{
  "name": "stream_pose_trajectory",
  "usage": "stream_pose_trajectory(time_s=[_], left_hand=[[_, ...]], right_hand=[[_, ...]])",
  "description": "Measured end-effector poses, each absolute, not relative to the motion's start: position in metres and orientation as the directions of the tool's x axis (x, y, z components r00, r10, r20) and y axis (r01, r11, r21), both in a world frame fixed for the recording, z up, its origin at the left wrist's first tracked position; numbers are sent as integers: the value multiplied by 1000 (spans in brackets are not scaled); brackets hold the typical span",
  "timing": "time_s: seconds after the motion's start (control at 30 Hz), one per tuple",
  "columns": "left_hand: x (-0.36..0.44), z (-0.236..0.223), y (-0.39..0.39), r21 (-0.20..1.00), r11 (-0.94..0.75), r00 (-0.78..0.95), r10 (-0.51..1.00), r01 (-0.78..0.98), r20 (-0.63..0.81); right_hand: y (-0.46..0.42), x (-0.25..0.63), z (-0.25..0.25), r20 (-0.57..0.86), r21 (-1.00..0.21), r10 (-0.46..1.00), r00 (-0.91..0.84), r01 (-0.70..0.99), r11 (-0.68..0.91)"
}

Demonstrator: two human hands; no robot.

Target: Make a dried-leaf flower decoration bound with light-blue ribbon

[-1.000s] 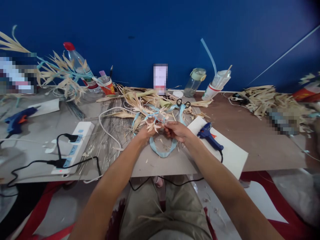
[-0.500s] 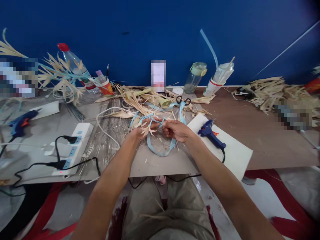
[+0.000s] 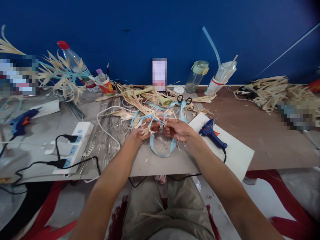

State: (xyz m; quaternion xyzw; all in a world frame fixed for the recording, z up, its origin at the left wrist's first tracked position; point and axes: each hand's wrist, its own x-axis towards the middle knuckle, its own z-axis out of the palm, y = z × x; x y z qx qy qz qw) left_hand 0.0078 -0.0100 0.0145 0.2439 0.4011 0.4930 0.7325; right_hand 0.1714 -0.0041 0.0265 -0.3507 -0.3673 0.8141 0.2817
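Note:
Above the table my left hand (image 3: 147, 130) grips a blue-wrapped stem (image 3: 147, 116) that carries pale dried-husk petals (image 3: 147, 126). My right hand (image 3: 177, 129) is beside it, thumb and fingers pinched on the stem's right end where blue ribbon shows. The two hands almost touch. A light blue ribbon (image 3: 160, 154) hangs in a loop below them onto the table, and another stretch runs up behind the right hand. Black-handled scissors (image 3: 184, 99) lie among dried husks (image 3: 135, 100) just beyond. My fingers partly hide the stem between the hands.
A blue glue gun (image 3: 213, 134) rests on a white sheet (image 3: 237, 150) at right; another glue gun (image 3: 23, 120) lies far left. Left of my arm are a power strip (image 3: 75, 146) and thin wires (image 3: 105, 133). Bottles, cups and a propped phone (image 3: 159, 75) line the blue wall.
Both hands stay at nearly the same spot. My left fingers have moved slightly right, closer to the right hand. The view has shifted a little.

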Motion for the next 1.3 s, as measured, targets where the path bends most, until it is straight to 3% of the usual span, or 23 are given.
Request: stream_pose_trajectory(time_s=[0.23, 0.77, 1.3], left_hand=[[9, 9, -8, 779, 378, 328, 915, -501, -233], [17, 3, -2, 788, 363, 294, 925, -497, -241], [15, 4, -3, 849, 306, 219, 948, -431, -231]], right_hand=[[-4, 170, 26, -345, -800, 716, -607, -209, -562], [1, 170, 13, -383, -803, 772, -506, -231, -550], [0, 170, 19, -369, -786, 748, -551, -245, -568]])
